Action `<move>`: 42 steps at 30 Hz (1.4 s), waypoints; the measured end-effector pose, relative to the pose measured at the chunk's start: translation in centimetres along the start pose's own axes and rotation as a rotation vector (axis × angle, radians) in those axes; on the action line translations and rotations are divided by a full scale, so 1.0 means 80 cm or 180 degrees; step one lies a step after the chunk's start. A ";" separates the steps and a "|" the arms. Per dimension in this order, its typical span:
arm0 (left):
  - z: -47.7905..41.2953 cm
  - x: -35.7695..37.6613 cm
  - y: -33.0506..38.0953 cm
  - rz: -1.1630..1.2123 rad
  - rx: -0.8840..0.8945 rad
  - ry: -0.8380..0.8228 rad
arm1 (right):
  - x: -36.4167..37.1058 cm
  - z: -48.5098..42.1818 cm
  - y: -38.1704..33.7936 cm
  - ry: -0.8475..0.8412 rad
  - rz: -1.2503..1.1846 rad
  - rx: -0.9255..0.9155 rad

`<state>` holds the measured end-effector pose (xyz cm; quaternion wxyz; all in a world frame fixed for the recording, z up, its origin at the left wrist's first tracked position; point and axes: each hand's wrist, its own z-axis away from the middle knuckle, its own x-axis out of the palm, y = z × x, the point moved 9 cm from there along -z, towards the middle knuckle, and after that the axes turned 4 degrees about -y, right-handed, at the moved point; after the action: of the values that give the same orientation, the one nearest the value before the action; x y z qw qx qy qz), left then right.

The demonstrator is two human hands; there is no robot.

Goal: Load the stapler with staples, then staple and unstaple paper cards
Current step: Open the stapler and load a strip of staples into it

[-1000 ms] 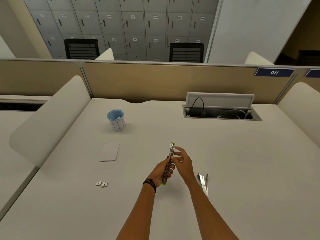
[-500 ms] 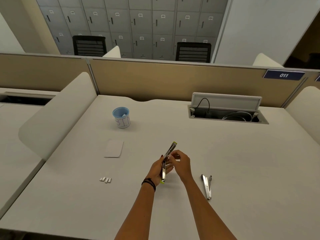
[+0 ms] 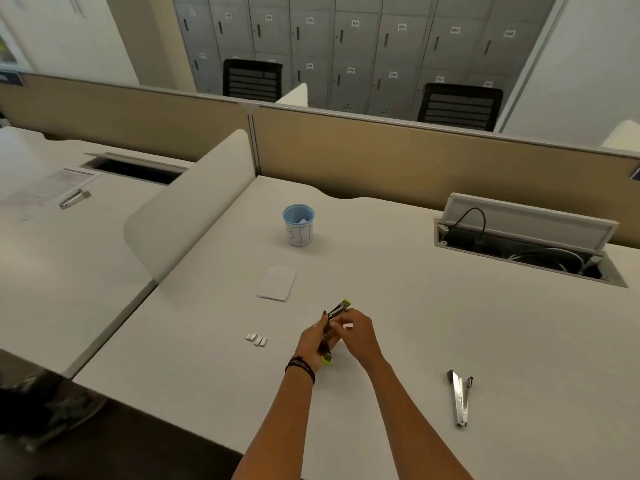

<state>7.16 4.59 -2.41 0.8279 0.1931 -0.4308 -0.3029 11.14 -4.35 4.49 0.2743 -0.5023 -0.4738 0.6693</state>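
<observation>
The green-tipped metal stapler (image 3: 337, 311), upright a second ago, now tilts with its top arm hinged away, so loading seems underway. It is held above the white bench (image 3: 450, 323). The left grip (image 3: 311, 344) is clamped round its lower half and the right grip (image 3: 356, 336) pinches its middle. Small white staple strips (image 3: 256, 339) lie to the left.

The person wears a stack of thin dark bracelets (image 3: 300, 367) on the left wrist, just behind the grip. A fingernail (image 3: 325, 312) of the left hand (image 3: 310, 342) is painted dark.
</observation>
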 end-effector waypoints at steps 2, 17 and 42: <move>0.004 -0.017 0.013 0.0139 0.0090 0.0164 | 0.018 -0.007 -0.006 -0.0121 -0.0011 -0.0035; 0.051 -0.168 0.121 0.1307 0.0829 0.1309 | 0.164 -0.036 -0.016 -0.0764 0.0093 0.0217; 0.049 -0.173 0.115 0.1377 0.0646 0.1217 | 0.157 -0.038 -0.052 -0.0271 -0.0603 -0.0145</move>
<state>0.83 20.44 -3.13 0.9157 0.2320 -0.3264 -0.0332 9.16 8.96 3.00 0.3045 -0.4325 -0.5455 0.6501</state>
